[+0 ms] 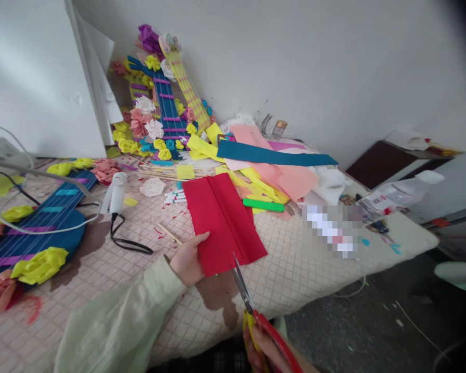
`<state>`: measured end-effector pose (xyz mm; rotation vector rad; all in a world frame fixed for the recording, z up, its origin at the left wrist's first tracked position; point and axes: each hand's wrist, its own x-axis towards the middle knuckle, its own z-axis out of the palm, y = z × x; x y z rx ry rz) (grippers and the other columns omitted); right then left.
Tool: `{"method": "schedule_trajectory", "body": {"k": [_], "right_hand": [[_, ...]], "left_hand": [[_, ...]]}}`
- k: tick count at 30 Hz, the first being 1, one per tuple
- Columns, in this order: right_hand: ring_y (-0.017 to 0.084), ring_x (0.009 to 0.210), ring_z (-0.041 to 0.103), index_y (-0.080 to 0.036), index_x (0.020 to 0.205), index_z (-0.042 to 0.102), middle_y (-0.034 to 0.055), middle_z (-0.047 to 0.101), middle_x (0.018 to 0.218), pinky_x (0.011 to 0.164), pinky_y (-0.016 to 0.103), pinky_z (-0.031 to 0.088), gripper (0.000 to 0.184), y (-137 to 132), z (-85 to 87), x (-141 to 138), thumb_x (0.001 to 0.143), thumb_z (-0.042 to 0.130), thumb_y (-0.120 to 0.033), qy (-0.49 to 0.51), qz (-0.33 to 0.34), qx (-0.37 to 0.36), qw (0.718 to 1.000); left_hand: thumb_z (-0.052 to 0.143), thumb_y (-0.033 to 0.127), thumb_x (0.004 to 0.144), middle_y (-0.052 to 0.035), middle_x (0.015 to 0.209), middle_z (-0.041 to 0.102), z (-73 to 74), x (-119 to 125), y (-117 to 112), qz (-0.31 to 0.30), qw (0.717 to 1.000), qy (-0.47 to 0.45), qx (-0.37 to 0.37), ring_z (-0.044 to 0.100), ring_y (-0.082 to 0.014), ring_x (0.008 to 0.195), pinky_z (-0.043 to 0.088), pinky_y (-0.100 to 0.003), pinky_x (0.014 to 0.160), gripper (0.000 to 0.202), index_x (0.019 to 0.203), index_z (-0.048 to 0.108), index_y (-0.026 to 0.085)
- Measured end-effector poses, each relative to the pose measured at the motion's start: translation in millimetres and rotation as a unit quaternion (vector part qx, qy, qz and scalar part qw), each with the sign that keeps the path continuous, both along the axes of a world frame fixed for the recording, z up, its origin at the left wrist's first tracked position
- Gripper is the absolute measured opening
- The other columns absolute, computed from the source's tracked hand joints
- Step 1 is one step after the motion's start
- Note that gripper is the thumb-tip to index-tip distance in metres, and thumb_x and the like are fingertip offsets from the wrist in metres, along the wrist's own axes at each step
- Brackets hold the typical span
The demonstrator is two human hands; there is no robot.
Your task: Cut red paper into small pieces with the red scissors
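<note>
A red sheet with a lengthwise fold line point(213, 217), cloth or crepe paper, is held up over the table. Its lower left edge is pinched by my left hand point(190, 259), thumb on top and the other fingers hidden underneath. My right hand point(262, 347), low in the picture, grips a pair of scissors point(244, 287) with red and yellow handles. The blades are parted and meet the sheet's near edge, one tip lying over the red surface. Just left of the sheet lies a thin wooden stick point(169, 233).
A white glue gun point(116, 194) with a black cord stands left. Blue paper guitars point(64, 207) with paper flowers lie left and lean at the back. Coloured paper strips point(275, 154), a green marker-like stick point(263, 205) and a plastic bottle point(396, 197) are further right.
</note>
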<state>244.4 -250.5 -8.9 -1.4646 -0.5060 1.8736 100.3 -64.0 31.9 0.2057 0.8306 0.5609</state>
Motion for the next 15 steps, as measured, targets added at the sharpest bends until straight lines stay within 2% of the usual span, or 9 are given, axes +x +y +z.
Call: {"method": "schedule_trajectory", "body": {"k": [6, 15], "right_hand": [[0.009, 0.059, 0.046, -0.021, 0.091, 0.059, -0.0015, 0.053, 0.065, 0.057, 0.019, 0.037, 0.049, 6, 11.8, -2, 0.062, 0.068, -0.059, 0.016, -0.024, -0.050, 0.998], [0.002, 0.045, 0.040, -0.018, 0.088, 0.050, -0.0065, 0.046, 0.062, 0.045, 0.016, 0.025, 0.058, 17, 25.4, -5, 0.061, 0.061, -0.069, 0.013, 0.025, -0.046, 0.999]], "left_hand": [[0.047, 0.021, 0.086, -0.0139, 0.087, 0.073, -1.2, -1, -1, -0.003, 1.000, -0.011, 0.000, 0.069, -0.0254, 0.082, 0.053, -0.038, 0.081, 0.041, 0.124, 0.049, 0.003], [0.043, 0.019, 0.088, -0.0133, 0.089, 0.072, 13.6, 2, -6, 0.014, 1.000, 0.000, -0.020, 0.069, -0.0236, 0.077, 0.053, -0.037, 0.081, 0.039, 0.124, 0.049, 0.004]]}}
